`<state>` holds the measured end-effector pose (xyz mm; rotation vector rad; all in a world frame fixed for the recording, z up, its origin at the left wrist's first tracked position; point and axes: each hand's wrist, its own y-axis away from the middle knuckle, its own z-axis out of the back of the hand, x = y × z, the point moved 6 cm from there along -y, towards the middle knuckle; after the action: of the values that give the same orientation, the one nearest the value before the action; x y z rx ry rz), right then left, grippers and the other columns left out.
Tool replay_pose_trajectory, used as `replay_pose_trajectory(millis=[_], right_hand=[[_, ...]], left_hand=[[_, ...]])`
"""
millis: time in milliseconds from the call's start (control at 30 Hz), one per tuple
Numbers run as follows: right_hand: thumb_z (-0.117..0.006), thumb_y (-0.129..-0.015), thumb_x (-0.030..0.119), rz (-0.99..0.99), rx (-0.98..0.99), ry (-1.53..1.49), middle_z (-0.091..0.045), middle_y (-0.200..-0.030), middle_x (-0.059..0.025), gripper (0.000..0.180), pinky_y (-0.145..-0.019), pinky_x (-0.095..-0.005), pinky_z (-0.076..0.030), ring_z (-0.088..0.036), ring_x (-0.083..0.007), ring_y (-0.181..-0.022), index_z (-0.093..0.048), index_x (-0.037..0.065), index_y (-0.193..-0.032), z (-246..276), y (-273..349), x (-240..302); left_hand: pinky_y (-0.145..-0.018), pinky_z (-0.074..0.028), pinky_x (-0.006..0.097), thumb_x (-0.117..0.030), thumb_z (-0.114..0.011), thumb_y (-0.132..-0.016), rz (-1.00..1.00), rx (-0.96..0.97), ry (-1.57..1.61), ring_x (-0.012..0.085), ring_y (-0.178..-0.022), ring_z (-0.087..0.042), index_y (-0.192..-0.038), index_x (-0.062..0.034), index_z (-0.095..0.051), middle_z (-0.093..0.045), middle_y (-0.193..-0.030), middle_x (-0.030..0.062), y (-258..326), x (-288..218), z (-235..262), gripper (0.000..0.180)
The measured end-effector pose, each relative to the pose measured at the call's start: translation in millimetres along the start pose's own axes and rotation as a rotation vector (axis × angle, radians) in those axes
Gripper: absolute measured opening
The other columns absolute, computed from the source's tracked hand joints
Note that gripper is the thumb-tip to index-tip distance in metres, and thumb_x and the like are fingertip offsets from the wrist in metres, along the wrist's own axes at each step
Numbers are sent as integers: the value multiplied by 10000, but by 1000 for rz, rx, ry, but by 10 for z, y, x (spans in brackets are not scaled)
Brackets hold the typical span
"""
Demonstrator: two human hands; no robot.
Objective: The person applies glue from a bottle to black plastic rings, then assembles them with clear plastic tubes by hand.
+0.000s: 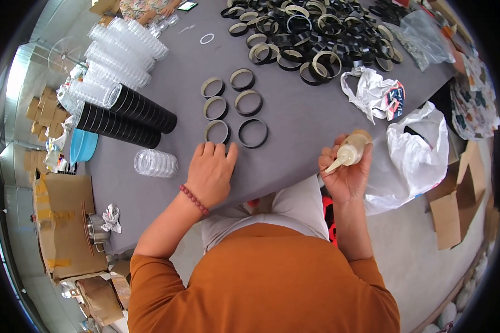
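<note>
My right hand [347,175] is wrapped round a squeeze bottle [350,151] of pale, cloudy content. Its narrow nozzle points left and down, above the table's near edge. My left hand [211,172] rests palm down, fingers stretched forward with a gap beside the index finger. Those fingertips reach the near rim of a black ring [227,133] with a pale inner wall; whether they press on it, I cannot tell. It belongs to two short columns of rings lying flat, among them a darker-walled ring [252,145] to the right and another ring [242,80] farther back.
A large heap of black rings [300,41] covers the far side of the grey table [294,111]. Stacked clear plastic containers [122,53] and black stacks [141,111] stand left. Crumpled plastic [366,94] and a white bag [413,161] lie right. Another person [144,8] sits far left.
</note>
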<state>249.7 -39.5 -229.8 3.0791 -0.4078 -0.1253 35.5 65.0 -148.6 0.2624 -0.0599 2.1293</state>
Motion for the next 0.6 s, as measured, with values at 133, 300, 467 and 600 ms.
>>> replay_pose_trajectory(millis=[133,300,467,600], right_hand=[[-710,-811,472,51,-9,41,-598,-1051,-63,523,-695,-357,-461,-512,-229,-802,-556,90,-1133,6,130,98],[-749,-783,444,111,37,32,-583,-1013,-59,527,-664,-329,-444,-511,-214,-792,-553,101,-1133,-1,171,202],[-773,-763,422,212,-12,77,-579,-1000,-59,524,-675,-341,-438,-511,-215,-787,-554,101,-1115,-168,237,313],[-781,-752,422,257,-31,90,-589,-1005,-67,533,-711,-358,-455,-522,-216,-800,-556,104,-1116,-166,302,438]], left_hand=[[-875,-418,399,-127,-711,-630,15,88,119,325,-999,-526,-1248,-9,-475,-568,-1024,144,-111,72,7,673],[-943,-417,404,-304,-786,-663,-102,-28,584,345,-1069,-548,-1281,-13,-449,-580,-1128,177,-634,-118,446,761],[-909,-416,437,-398,-777,-678,-13,-564,598,368,-1076,-512,-1201,2,-462,-545,-1144,205,-1911,-345,307,729],[-959,-358,440,-392,-780,-652,77,-576,432,305,-1138,-465,-1217,-45,-468,-500,-1225,143,-2472,-545,344,733]])
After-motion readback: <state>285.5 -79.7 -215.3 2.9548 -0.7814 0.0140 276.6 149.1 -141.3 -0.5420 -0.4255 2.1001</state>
